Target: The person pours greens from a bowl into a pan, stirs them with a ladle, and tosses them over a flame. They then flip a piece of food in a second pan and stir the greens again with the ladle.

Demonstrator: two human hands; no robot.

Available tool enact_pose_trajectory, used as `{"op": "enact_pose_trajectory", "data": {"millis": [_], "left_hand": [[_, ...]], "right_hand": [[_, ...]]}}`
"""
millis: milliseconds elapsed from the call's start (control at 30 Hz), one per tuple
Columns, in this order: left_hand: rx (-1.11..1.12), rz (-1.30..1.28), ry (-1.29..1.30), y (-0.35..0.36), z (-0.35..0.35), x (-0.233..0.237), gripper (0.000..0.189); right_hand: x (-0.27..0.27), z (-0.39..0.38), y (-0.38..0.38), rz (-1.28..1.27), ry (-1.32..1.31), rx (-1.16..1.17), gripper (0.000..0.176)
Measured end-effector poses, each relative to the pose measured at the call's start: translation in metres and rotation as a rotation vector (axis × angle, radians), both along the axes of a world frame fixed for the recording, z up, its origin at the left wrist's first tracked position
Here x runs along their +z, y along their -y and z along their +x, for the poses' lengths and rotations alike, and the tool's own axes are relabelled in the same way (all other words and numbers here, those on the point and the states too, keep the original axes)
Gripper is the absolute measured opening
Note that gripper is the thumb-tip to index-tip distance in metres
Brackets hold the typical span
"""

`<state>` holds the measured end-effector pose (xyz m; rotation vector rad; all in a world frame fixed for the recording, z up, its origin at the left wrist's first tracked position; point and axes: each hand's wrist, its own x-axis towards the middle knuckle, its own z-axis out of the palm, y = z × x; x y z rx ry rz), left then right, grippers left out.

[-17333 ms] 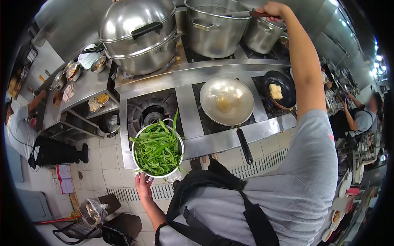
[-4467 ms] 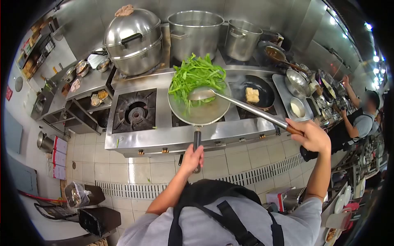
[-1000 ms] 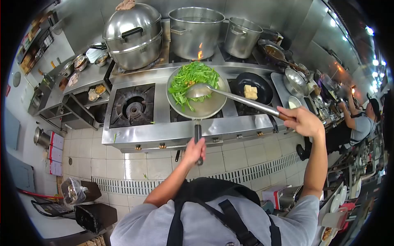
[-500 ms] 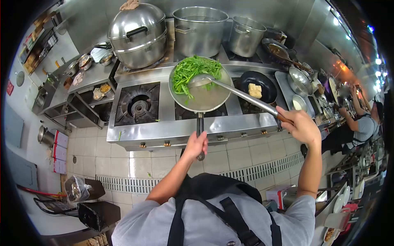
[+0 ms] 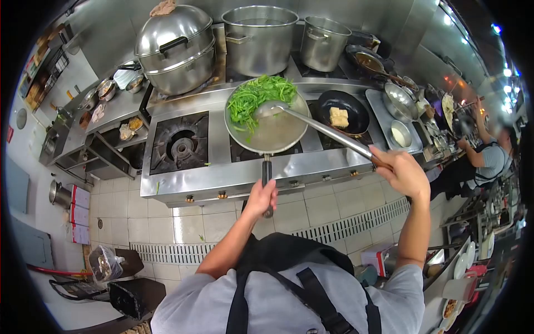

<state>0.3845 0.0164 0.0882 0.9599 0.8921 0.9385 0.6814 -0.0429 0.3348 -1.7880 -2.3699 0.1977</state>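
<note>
My left hand (image 5: 262, 198) is closed around the black handle of a frying pan (image 5: 278, 146), which sits over the middle burner. Green leafy vegetables (image 5: 260, 100) are heaped at the pan's far left, with cloudy liquid in the near part. In my right hand (image 5: 404, 173) is the wooden end of a long metal ladle (image 5: 334, 132); its bowl rests against the greens. Right of this pan, a black pan (image 5: 356, 119) holds pale yellow blocks (image 5: 339, 117) that look like tofu.
A bare burner (image 5: 182, 145) lies to the left. Behind stand a large lidded steamer pot (image 5: 177, 69) and two tall stockpots (image 5: 260, 47) (image 5: 324, 50). A metal tray (image 5: 372, 100) with bowls is at right. Another person (image 5: 489, 161) works at far right.
The view has shifted slightly, so the stove and pots appear a little further left. Both hands keep their grips; the ladle stays against the greens.
</note>
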Motion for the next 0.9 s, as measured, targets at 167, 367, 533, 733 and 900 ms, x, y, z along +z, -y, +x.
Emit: {"op": "enact_pose_trajectory", "data": {"millis": [167, 367, 533, 733, 900], "left_hand": [[-0.001, -0.129, 0.024, -0.017, -0.012, -0.002, 0.033], [0.062, -0.154, 0.004, -0.035, 0.004, 0.010, 0.033], [0.046, -0.143, 0.018, -0.005, 0.000, -0.009, 0.033], [0.087, -0.284, 0.137, -0.059, 0.002, -0.033, 0.024], [0.058, -0.347, 0.128, -0.063, 0.002, -0.055, 0.021]], "right_hand": [[-0.003, 0.006, 0.022, -0.107, 0.019, 0.010, 0.047], [-0.022, -0.008, -0.002, -0.031, 0.026, -0.037, 0.045], [-0.015, 0.007, 0.016, 0.000, -0.077, -0.013, 0.048], [-0.036, 0.016, 0.040, -0.079, -0.200, -0.063, 0.053], [-0.135, -0.025, 0.003, -0.094, -0.379, -0.208, 0.057]]}}
